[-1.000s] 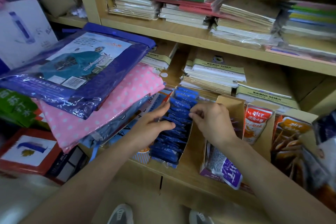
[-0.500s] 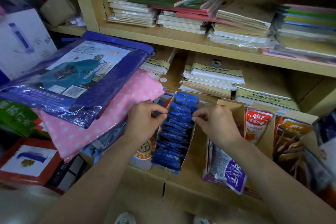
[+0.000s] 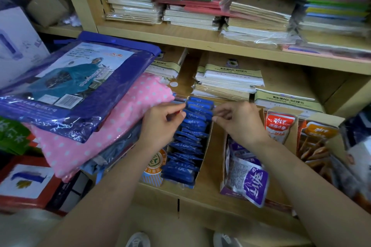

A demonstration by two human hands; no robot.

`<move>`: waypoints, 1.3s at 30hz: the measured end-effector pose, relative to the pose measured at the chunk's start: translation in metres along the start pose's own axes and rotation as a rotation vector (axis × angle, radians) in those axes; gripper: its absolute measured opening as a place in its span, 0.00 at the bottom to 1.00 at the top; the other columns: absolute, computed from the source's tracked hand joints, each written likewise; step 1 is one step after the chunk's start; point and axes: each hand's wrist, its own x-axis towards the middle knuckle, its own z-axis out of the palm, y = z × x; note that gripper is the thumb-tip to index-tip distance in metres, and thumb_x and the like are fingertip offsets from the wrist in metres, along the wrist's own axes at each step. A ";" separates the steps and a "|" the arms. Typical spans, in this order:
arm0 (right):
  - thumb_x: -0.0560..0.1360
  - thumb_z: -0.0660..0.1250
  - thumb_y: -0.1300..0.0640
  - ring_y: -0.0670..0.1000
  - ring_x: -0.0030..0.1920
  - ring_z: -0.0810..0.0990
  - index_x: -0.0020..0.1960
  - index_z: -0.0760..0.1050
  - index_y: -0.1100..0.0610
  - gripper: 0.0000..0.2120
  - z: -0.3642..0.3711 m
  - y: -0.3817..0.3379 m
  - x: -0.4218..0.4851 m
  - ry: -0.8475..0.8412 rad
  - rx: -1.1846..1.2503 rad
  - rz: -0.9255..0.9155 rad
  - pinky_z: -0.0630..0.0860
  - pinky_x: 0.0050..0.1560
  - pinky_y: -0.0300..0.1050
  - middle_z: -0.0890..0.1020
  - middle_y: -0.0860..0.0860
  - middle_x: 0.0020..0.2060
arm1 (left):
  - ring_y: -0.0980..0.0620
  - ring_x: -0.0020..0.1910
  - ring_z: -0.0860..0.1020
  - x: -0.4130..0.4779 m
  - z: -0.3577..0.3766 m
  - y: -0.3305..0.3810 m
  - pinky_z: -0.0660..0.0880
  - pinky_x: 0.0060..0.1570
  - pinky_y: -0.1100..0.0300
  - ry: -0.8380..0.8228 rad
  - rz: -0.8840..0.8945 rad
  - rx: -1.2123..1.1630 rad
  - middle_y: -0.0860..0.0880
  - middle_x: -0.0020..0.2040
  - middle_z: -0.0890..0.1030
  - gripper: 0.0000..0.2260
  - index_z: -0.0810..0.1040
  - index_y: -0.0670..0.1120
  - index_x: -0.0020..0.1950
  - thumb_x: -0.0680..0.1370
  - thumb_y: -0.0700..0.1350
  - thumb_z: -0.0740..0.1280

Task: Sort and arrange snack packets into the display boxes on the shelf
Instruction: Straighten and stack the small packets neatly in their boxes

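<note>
Four open display boxes stand side by side on the lower shelf (image 3: pixel 210 192), across the centre and right of the frame. The leftmost box (image 3: pixel 205 152), at centre, holds one tightly overlapped row of blue packets (image 3: pixel 188 142). There are more than a dozen, too closely packed to count exactly.

The left hand (image 3: pixel 160 124) has its fingers curled, with thumb and forefinger pinching the left edge of the packets near the far end of the row. The right hand (image 3: pixel 239 124) is curled the same way, its thumb and forefinger closed on the right edge opposite. The two hands are near each other, with only the width of the row between them.

To the right, the second box shows two purple packets (image 3: pixel 255 184), the front one hanging over the shelf edge. The third shows one red packet (image 3: pixel 280 126) and the fourth one orange packet (image 3: pixel 319 132).

At left, a blue raincoat pack (image 3: pixel 80 82) lies on a pink dotted pack (image 3: pixel 100 132). Several stacks of notebooks (image 3: pixel 200 12) fill the top shelf. Two shoes (image 3: pixel 138 239) show at the bottom edge.
</note>
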 end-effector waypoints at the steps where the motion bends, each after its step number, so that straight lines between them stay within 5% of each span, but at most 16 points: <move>1: 0.74 0.76 0.59 0.44 0.41 0.82 0.51 0.85 0.56 0.06 0.002 0.000 0.002 0.000 -0.025 -0.011 0.81 0.49 0.38 0.86 0.49 0.41 | 0.59 0.48 0.82 0.001 0.002 0.001 0.77 0.52 0.67 0.000 0.023 0.020 0.53 0.51 0.86 0.12 0.85 0.45 0.60 0.77 0.39 0.73; 5: 0.75 0.74 0.61 0.46 0.40 0.81 0.47 0.86 0.56 0.03 0.008 -0.002 0.008 0.022 -0.029 -0.034 0.80 0.48 0.39 0.85 0.49 0.40 | 0.64 0.50 0.82 0.003 0.002 0.002 0.75 0.50 0.73 0.017 -0.012 -0.047 0.51 0.50 0.86 0.09 0.87 0.44 0.52 0.74 0.36 0.75; 10: 0.75 0.73 0.62 0.44 0.38 0.78 0.48 0.86 0.56 0.04 0.012 -0.010 0.012 -0.038 0.020 -0.112 0.76 0.45 0.39 0.84 0.47 0.39 | 0.61 0.46 0.84 0.004 0.001 -0.001 0.78 0.49 0.69 0.015 -0.078 -0.126 0.54 0.46 0.86 0.09 0.87 0.47 0.47 0.72 0.35 0.77; 16: 0.74 0.74 0.62 0.41 0.42 0.80 0.48 0.84 0.54 0.05 0.001 -0.001 0.013 0.033 0.127 0.005 0.77 0.43 0.30 0.83 0.46 0.40 | 0.66 0.45 0.82 0.008 0.002 0.005 0.76 0.46 0.73 -0.004 -0.079 -0.067 0.64 0.45 0.82 0.12 0.86 0.49 0.56 0.75 0.39 0.76; 22: 0.74 0.75 0.57 0.40 0.41 0.81 0.45 0.85 0.53 0.00 -0.007 -0.005 0.006 -0.150 0.083 -0.007 0.80 0.45 0.34 0.84 0.44 0.39 | 0.57 0.39 0.83 0.012 -0.007 -0.001 0.81 0.46 0.57 0.005 -0.102 -0.002 0.56 0.38 0.85 0.05 0.87 0.50 0.42 0.73 0.40 0.77; 25: 0.73 0.76 0.56 0.40 0.42 0.80 0.47 0.85 0.53 0.03 -0.008 -0.008 0.000 -0.286 0.009 -0.025 0.78 0.46 0.34 0.83 0.44 0.40 | 0.57 0.42 0.84 0.008 -0.019 -0.006 0.82 0.48 0.56 -0.151 -0.069 0.106 0.59 0.41 0.85 0.09 0.88 0.51 0.47 0.72 0.38 0.75; 28: 0.74 0.75 0.58 0.41 0.42 0.79 0.47 0.85 0.53 0.03 -0.004 -0.008 -0.002 -0.287 -0.082 -0.093 0.78 0.48 0.37 0.83 0.44 0.40 | 0.60 0.41 0.83 0.002 -0.025 -0.008 0.82 0.46 0.61 -0.229 0.028 0.217 0.61 0.44 0.83 0.12 0.87 0.50 0.53 0.72 0.39 0.76; 33: 0.75 0.73 0.60 0.46 0.40 0.78 0.44 0.84 0.55 0.02 0.009 -0.009 -0.002 -0.197 -0.103 -0.174 0.77 0.47 0.46 0.82 0.46 0.38 | 0.57 0.38 0.81 0.002 -0.020 -0.008 0.81 0.44 0.54 -0.117 0.118 0.280 0.55 0.40 0.84 0.03 0.88 0.48 0.43 0.72 0.41 0.78; 39: 0.75 0.73 0.59 0.40 0.37 0.76 0.46 0.85 0.55 0.02 0.009 -0.006 -0.003 -0.147 -0.050 -0.151 0.69 0.41 0.33 0.80 0.43 0.37 | 0.58 0.40 0.81 0.001 -0.021 -0.008 0.81 0.44 0.56 -0.103 0.181 0.195 0.56 0.43 0.82 0.03 0.87 0.47 0.40 0.71 0.40 0.79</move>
